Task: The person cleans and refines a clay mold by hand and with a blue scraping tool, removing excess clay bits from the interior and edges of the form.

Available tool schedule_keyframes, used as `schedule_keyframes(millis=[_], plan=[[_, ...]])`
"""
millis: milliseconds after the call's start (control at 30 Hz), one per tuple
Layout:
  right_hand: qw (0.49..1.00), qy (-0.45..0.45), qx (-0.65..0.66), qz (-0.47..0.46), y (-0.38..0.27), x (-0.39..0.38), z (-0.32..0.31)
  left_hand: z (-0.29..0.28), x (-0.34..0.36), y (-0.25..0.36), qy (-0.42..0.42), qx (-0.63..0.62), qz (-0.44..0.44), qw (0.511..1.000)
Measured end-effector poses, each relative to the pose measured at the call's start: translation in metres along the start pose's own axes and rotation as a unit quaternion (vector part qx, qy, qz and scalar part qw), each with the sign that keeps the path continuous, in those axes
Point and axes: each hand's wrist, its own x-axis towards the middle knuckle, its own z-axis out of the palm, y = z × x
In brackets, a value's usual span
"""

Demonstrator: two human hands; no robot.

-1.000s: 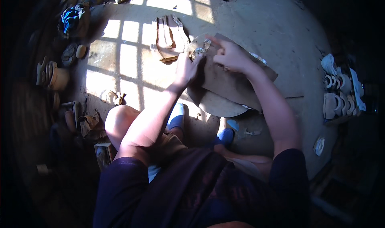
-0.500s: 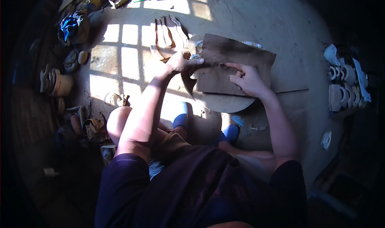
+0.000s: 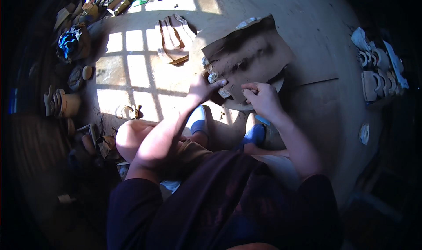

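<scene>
A broad brown clay slab [image 3: 250, 52], its edges lifting in places, lies draped over a lumpy whitish form that peeks out along its left and far edges. Beneath is a round board [image 3: 198, 45]. My left hand [image 3: 203, 91] is at the slab's near left corner, its thumb along the edge and its other fingers mostly hidden. My right hand [image 3: 263, 98] is closed, with curled fingertips against the slab's near part; whether anything is pinched there cannot be made out. A ridged, curved clay piece [image 3: 176, 39] lies on the floor beyond my left hand.
A pot with blue cloth [image 3: 72, 41] and a tan pot with curved pieces [image 3: 66, 102] stand at left. Curved clay pieces [image 3: 380, 76] are stacked at right. My feet in blue shoes [image 3: 254, 135] are close below the board. Window light falls across the floor.
The slab has turned counter-clockwise, its far right corner swinging away from me. Both hands are nearer to me, and the right index finger, stretched out before, is now curled.
</scene>
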Motion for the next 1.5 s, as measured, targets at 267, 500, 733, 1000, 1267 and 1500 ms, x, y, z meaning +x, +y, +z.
schedule_keyframes(millis=[267, 500, 733, 1000, 1267, 1500], plan=[[0.981, 0.094, -0.148, -0.086, 0.018, -0.019, -0.017, 0.049, -0.024, 0.006, 0.053, -0.076, -0.003, 0.996], [0.97, 0.097, -0.165, -0.148, 0.026, -0.017, -0.014, 0.057, -0.033, 0.001, 0.076, -0.042, -0.029, 0.996], [0.928, 0.041, -0.333, -0.162, 0.029, -0.022, 0.008, 0.067, -0.03, -0.013, 0.093, -0.037, -0.037, 0.994], [0.965, 0.013, -0.242, -0.099, 0.035, -0.016, -0.008, 0.065, -0.047, 0.04, 0.077, 0.052, -0.078, 0.993], [0.96, -0.104, -0.256, -0.05, -0.004, -0.008, -0.011, 0.064, -0.04, -0.03, 0.075, -0.057, 0.014, 0.995], [0.873, -0.134, -0.468, -0.03, 0.001, -0.017, 0.009, 0.076, -0.049, -0.018, 0.03, -0.043, 0.028, 0.998]])
